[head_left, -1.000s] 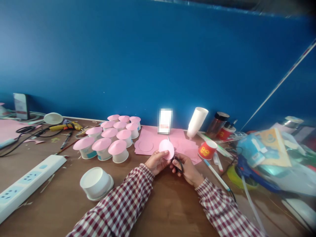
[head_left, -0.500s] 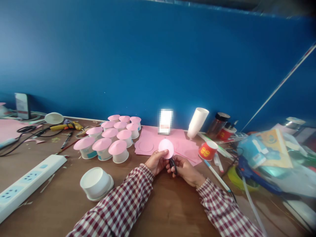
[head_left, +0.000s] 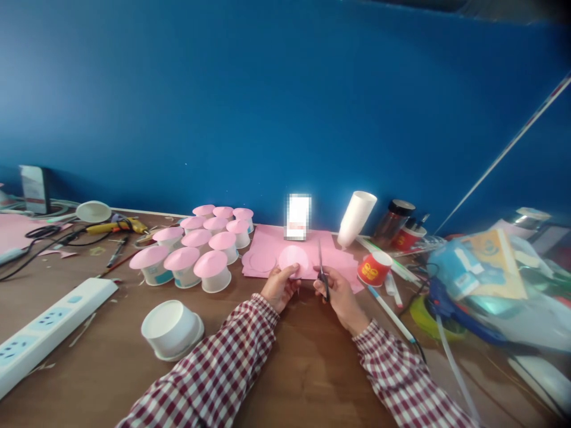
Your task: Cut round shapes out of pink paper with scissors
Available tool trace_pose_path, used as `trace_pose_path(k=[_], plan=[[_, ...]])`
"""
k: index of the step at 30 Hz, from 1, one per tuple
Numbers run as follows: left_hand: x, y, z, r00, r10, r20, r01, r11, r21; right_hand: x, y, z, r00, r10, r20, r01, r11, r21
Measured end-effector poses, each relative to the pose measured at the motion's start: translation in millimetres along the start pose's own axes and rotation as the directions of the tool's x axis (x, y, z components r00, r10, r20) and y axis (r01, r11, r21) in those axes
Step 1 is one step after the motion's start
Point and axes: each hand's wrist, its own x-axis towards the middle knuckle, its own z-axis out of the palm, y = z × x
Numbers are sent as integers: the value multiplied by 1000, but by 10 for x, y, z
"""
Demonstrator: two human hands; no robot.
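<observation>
Left hand (head_left: 280, 289) on thin disc (head_left: 292, 257) (pink paper)

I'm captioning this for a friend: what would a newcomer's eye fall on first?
Probably the blue wall across the upper half, then the cluster of pink-topped cups left of centre. In the middle, the left hand holds a pale pink disc, while the right hand holds scissors just to the right of it.

You've got 12 white paper cups with pink paper cone tops (head_left: 197, 239), 2 red paper cups (head_left: 373, 270), 1 pale pink paper disc (head_left: 293, 259), 1 pair of black-handled metal scissors (head_left: 325, 279), 1 long white plastic power strip (head_left: 53, 330), 1 brown jar with black lid (head_left: 393, 224).
</observation>
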Motion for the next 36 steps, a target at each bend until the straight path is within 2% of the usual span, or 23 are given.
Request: trace_pose_path(k=[9,14,21,36], plan=[[24,-60,39,991,102,-91,-96,993,63,-41,-25,55,996,19,82,-14,998,-55],[13,-89,49,988,140,-58,-134,986,96,-46,-9,55,991,24,135,-15,997,-71],[18,-84,51,989,124,-75,-117,989,91,-36,-10,53,992,8,129,4,996,-94],[2,-89,55,991,132,-24,-128,985,118,-46,-55,60,992,14,123,5,988,-152]])
